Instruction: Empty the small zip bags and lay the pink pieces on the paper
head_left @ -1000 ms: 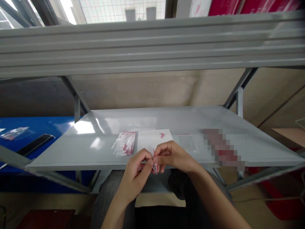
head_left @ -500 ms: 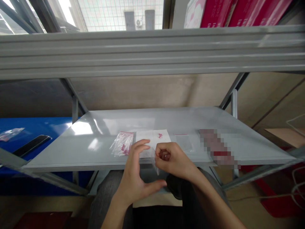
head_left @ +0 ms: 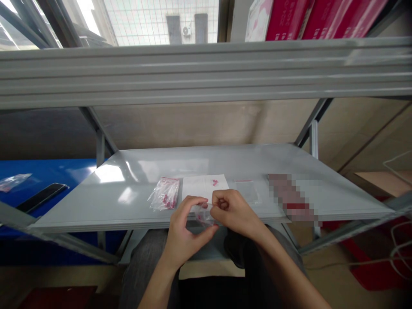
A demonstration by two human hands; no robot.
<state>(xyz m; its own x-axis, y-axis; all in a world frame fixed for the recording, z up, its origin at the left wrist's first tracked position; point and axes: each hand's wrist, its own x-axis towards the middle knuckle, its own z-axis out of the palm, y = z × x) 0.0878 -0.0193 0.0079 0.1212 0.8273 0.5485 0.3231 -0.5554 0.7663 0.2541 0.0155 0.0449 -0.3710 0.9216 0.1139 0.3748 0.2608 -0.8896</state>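
My left hand (head_left: 184,234) and my right hand (head_left: 232,211) meet at the front edge of a grey metal shelf (head_left: 135,214). Between their fingertips they pinch a small clear zip bag (head_left: 203,214) with pink bits inside. Just behind the hands lies a white sheet (head_left: 204,187) with a few pink pieces (head_left: 214,182) on it. A filled clear bag of pink pieces (head_left: 164,194) lies left of the sheet. An empty clear zip bag (head_left: 246,191) lies to the right of the sheet.
A grey shelf beam (head_left: 206,73) runs overhead with red boxes (head_left: 309,19) on it. A blurred patch (head_left: 291,198) covers something on the shelf's right. To the left, a blue surface (head_left: 48,171) carries a dark phone (head_left: 40,196) and another small bag (head_left: 13,180).
The left hand had opened away from the bag half a second ago; now its fingers are back on it. The small bag has turned from hanging edge-on to lying flatter between both hands.
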